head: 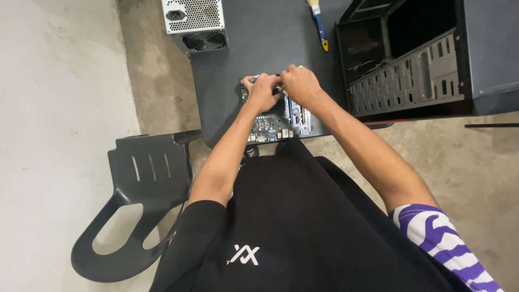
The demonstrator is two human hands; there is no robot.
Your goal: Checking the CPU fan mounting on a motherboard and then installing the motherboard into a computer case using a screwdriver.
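While both hands press on the circuit board (275, 116) at the table's (254, 48) near edge, left hand (262, 92) and right hand (300, 84), fingers curled on its far part, should push evenly, straight down, avoiding flex.

power supply (194, 24) | brush (319, 24) | open computer case (411, 59) | black chair (143, 200) | dark table (259, 38)

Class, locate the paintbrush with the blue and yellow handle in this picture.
In the head view, the paintbrush with the blue and yellow handle lies at the far edge of the dark table, between the grey perforated power supply box and the open black computer case.
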